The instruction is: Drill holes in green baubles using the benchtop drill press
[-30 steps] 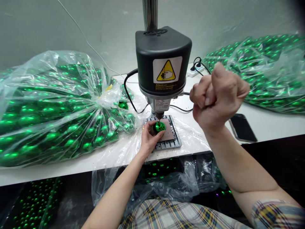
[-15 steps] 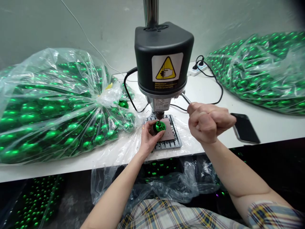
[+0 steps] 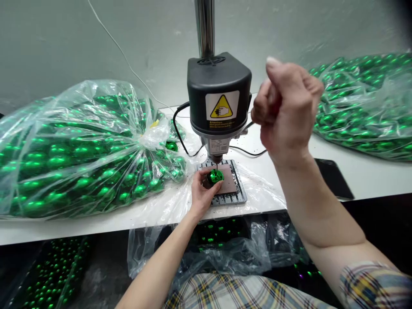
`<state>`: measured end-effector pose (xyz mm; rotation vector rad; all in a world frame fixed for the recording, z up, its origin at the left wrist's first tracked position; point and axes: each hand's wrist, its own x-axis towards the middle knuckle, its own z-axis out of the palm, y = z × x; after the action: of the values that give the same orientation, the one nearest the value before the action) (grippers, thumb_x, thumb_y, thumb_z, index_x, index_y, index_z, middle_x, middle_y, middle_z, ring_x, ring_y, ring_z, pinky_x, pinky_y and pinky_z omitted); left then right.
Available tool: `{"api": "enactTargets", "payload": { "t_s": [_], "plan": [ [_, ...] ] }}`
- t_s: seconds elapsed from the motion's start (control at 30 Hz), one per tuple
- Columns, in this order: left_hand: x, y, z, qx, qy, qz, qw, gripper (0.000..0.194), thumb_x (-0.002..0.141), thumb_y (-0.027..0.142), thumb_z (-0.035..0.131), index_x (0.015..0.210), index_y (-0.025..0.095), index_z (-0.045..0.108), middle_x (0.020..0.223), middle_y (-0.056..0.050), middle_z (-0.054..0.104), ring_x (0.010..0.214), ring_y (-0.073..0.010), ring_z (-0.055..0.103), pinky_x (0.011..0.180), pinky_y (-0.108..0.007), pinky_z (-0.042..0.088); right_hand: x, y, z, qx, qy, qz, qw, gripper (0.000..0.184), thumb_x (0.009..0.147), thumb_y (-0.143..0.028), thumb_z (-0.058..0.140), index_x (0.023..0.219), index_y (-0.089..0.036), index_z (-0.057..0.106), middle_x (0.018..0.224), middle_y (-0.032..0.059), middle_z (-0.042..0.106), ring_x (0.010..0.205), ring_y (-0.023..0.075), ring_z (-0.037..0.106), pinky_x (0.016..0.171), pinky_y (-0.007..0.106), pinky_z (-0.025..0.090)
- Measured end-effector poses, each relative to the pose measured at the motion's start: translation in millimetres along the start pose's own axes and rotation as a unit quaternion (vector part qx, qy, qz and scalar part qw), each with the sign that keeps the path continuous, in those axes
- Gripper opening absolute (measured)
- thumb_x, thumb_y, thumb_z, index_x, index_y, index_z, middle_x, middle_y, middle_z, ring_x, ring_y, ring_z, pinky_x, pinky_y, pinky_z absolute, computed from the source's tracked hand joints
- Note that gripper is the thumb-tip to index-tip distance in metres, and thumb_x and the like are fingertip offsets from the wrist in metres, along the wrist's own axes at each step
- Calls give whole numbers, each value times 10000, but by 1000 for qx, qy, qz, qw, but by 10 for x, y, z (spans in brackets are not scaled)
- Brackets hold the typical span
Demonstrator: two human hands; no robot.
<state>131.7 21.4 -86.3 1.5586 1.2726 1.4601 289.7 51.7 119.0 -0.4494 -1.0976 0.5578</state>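
Observation:
My left hand (image 3: 203, 191) grips a shiny green ball (image 3: 215, 176) between thumb and fingers, pressing it on a pinkish-brown pad (image 3: 229, 180). The pad lies on the slotted grey base plate (image 3: 240, 198) of a bench drill press (image 3: 219, 92). A thin drill bit (image 3: 216, 167) points straight down at the top of the ball; whether its tip touches the ball I cannot tell. Raised at the right of the drill head, my right hand (image 3: 289, 107) is closed around the end of the feed lever (image 3: 249, 125), most of which the hand hides.
A tied clear bag of green balls (image 3: 80, 150) fills the left of the white table (image 3: 128, 221). Another bag (image 3: 360, 111) stands back right, near a dark phone (image 3: 334, 178). Dark shavings dot the plate. An open plastic bag (image 3: 225, 253) hangs below the front edge.
My right hand has risen with the lever, its fist turning upward. The drill bit now shows more length above the ball. My left hand keeps its grip on the ball.

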Motion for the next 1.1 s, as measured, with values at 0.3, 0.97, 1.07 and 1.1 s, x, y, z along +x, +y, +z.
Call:
{"api": "enactTargets", "payload": {
  "t_s": [0.3, 0.97, 1.07, 1.1],
  "plan": [
    [-1150, 62, -592, 374, -233, 399, 804, 397, 853, 282, 738, 1215, 171, 618, 1254, -209, 672, 1182, -338, 642, 946, -471, 562, 275, 79, 67, 51, 17, 101, 993, 453, 835, -201, 631, 455, -214, 385, 394, -47, 330, 320, 59, 211, 312, 262, 59],
    [1726, -26, -909, 538, -114, -42, 834, 375, 856, 184, 617, 1227, 149, 663, 1256, -199, 643, 1245, -394, 575, 1062, -500, 429, 234, 54, 55, 61, -12, 75, 995, 451, 864, -211, 660, 491, -204, 407, 407, -60, 350, 330, 39, 243, 302, 237, 91],
    [1244, 200, -982, 365, -48, 41, 929, 423, 838, 273, 688, 1254, 213, 639, 1232, -129, 635, 1210, -339, 591, 1043, -462, 460, 241, 49, 75, 59, -3, 80, 995, 465, 913, -188, 601, 491, -204, 406, 401, -61, 352, 324, 40, 239, 298, 233, 92],
    [1047, 277, -984, 250, -22, 38, 967, 448, 824, 311, 726, 1254, 232, 629, 1186, -97, 654, 1145, -298, 623, 995, -417, 495, 241, 46, 83, 58, 1, 83, 995, 474, 926, -183, 583, 488, -202, 402, 398, -62, 352, 323, 38, 234, 299, 228, 92]
  ]
}}
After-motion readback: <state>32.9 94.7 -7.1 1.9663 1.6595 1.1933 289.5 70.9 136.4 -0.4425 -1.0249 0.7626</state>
